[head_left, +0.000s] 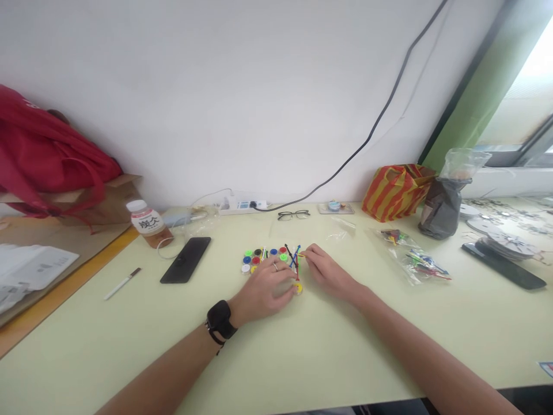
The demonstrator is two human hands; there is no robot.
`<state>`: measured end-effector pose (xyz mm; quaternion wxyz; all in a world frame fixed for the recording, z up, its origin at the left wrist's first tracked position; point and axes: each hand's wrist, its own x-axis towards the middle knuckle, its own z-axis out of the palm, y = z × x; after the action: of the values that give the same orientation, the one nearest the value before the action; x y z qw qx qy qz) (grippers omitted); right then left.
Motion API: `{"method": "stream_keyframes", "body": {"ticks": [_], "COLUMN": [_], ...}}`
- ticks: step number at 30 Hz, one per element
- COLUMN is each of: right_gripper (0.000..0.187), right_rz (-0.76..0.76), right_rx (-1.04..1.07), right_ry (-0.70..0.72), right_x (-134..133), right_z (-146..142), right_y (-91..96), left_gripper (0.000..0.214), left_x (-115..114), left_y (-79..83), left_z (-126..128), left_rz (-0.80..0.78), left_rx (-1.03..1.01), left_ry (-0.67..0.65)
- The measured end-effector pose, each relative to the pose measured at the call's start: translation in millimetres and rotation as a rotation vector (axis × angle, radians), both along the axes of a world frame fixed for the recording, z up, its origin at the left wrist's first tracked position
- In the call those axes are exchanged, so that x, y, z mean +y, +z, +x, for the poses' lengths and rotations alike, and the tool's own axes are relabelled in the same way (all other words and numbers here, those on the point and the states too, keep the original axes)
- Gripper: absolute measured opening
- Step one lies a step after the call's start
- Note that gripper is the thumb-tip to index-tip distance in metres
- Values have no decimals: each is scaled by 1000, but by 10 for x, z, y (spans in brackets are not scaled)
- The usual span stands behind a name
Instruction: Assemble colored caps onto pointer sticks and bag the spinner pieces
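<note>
My left hand [268,285] rests low over the table, with its thumb and index finger closed at the edge of a small round yellow piece [299,287]. Just to the right, my right hand [326,270] pinches a thin yellow arrow-shaped stick [302,255]. Between the hands lie a blue stick [297,251], a black stick [288,249] and a red stick [298,271], close together or crossing. Several round coloured pieces, among them a white one [246,268] and a red one [256,260], sit beyond my left hand, which partly hides the group.
A black phone [185,260], a drink bottle [149,223] and a pen-like stick [122,284] lie left. Behind are glasses [294,215] and a power strip [242,206]. Clear bags of coloured pieces [417,259], a striped bag [395,193] and another dark phone [503,265] are right.
</note>
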<state>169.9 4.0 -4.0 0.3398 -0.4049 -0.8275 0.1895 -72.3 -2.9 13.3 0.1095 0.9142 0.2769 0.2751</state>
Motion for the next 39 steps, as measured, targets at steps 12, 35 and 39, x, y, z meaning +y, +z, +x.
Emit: {"method": "stream_keyframes", "body": {"ticks": [12,35,39], "right_gripper": [26,23,17], "right_rz": [-257,-520,-457], "right_rx": [85,381,326], "right_ry": [-67,-72,-123], "right_x": [-385,-421,-403], "right_z": [117,-71,-52], "right_y": [247,-46,-61], "left_gripper": [10,26,34], "left_x": [-24,-136,-138], "left_y": [161,-62,-76], "left_z": [-24,-12,-16], "left_rz": [-117,-53,-49], "left_rx": [-96,-42,-6], "left_ry": [102,-12,-15]}}
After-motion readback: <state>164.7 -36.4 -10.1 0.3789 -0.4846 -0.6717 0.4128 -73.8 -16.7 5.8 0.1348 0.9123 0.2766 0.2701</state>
